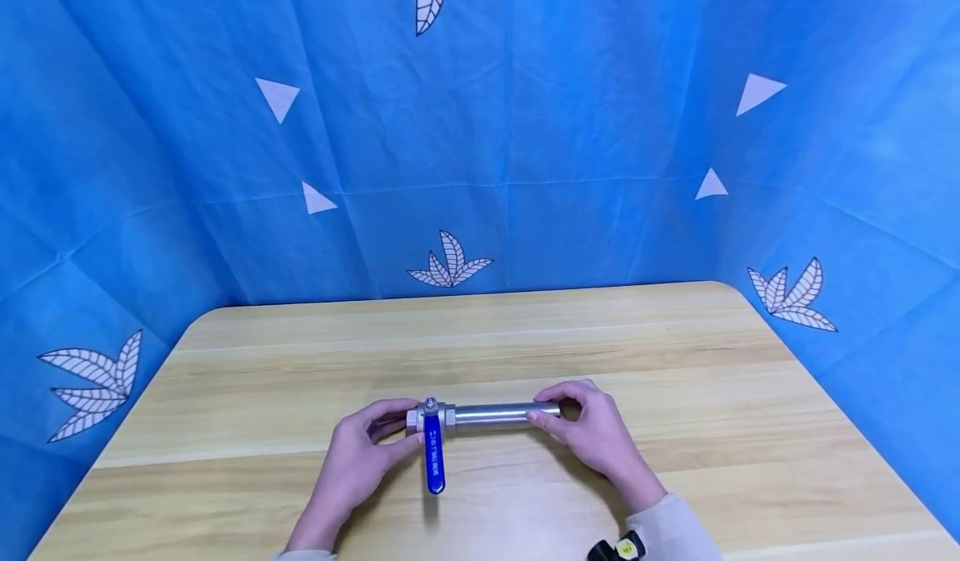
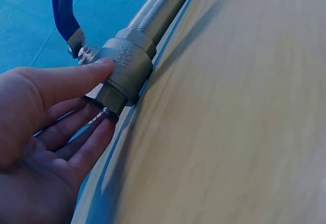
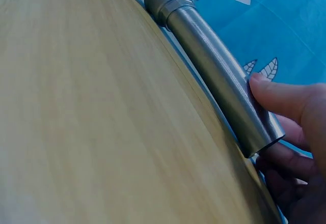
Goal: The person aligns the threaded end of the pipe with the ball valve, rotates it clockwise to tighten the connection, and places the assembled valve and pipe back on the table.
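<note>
A steel ball valve (image 1: 442, 418) with a blue lever handle (image 1: 434, 461) is joined to a straight metal pipe (image 1: 491, 413). The assembly lies sideways over the wooden table, the handle pointing toward me. At its left end, my left hand (image 1: 354, 463) grips the valve, thumb on the near side. In the left wrist view the thumb presses the valve body (image 2: 130, 66), with other fingers behind its hexagonal end. My right hand (image 1: 596, 434) holds the pipe's free right end between thumb and fingers. The right wrist view shows the thumb along the pipe (image 3: 219, 76) near its rim.
The light wooden table (image 1: 262, 361) has rounded far corners. A blue cloth (image 1: 510, 127) with white leaf and triangle prints hangs around its back and sides. A small black device with a yellow label (image 1: 627, 549) sits at the right sleeve.
</note>
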Tool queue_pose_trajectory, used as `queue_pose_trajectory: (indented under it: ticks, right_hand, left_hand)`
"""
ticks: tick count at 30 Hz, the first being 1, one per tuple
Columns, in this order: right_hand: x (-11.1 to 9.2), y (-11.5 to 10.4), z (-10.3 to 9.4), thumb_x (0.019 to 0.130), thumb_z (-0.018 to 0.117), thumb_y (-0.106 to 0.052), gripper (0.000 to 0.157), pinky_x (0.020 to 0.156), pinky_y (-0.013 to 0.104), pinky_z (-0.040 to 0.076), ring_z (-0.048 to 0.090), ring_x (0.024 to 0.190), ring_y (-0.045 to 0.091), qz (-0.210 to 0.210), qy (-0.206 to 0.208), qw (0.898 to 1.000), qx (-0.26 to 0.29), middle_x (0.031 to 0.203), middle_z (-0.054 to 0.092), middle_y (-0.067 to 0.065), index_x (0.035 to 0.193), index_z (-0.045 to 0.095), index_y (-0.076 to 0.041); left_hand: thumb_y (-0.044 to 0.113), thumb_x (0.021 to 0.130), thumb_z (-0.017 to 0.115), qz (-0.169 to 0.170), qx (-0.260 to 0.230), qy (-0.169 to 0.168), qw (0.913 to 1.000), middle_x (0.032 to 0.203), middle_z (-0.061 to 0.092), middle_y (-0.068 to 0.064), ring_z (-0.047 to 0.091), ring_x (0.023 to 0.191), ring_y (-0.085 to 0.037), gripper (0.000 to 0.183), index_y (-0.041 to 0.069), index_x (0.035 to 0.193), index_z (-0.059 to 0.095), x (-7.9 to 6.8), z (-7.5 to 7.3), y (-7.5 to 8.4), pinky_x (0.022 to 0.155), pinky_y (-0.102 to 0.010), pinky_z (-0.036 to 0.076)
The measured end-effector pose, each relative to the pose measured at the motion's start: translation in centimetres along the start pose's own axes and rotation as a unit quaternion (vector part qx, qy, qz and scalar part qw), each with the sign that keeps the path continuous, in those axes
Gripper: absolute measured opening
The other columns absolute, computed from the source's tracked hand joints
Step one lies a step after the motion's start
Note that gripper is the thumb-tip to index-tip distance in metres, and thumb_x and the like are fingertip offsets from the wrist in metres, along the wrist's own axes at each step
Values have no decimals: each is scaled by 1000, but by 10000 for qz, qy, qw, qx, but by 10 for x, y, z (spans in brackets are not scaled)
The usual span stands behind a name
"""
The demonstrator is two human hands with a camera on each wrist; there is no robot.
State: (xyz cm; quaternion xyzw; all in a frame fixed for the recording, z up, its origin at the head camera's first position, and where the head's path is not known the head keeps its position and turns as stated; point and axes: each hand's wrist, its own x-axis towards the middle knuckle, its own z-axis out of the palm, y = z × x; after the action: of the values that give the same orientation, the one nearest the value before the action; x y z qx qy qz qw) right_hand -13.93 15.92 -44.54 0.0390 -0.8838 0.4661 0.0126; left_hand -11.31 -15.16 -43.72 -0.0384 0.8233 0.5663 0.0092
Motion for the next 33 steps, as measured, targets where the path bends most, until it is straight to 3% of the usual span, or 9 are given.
queue_pose_trajectory:
  ticks: [7,15,22,27,33]
  right_hand:
    - [0,0,-3,65,87,-42,33,96,37,42,57,101,11,57,-197,9990,385,99,66,-13,92,72,-32]
    - [-1,2,-5,66,88,-27,30,92,36,41,57,97,19,-98,-587,9949,817,97,67,-5,91,72,-25]
    - [-1,1,-6,66,89,-27,32,90,36,42,57,96,19,65,-562,9943,908,97,67,-4,93,71,-25]
    - [0,0,-7,67,88,-29,33,88,34,42,57,95,19,144,-482,9948,890,97,68,-3,95,72,-25]
    - [-1,1,-5,66,88,-34,33,92,35,41,57,98,15,185,-415,9959,783,99,68,-7,95,72,-28]
  left_hand:
    - [7,63,89,26,-186,-177,9997,120,65,9,63,112,-15,45,23,101,71,0,-3,1,100,-26,50]
    - [13,67,88,97,-308,-690,9971,114,67,3,64,108,-16,44,23,107,70,-2,-10,-2,99,-27,51]
    - [11,67,88,13,-346,-491,9982,112,68,2,67,106,-17,44,24,105,71,-2,-7,-1,95,-26,53]
    - [12,67,88,129,-322,-396,9986,112,68,0,66,106,-18,42,21,105,71,-4,-6,1,95,-27,53]
    - [12,67,88,49,-201,-345,9992,111,68,2,66,105,-17,42,24,103,71,-4,-6,0,95,-28,54]
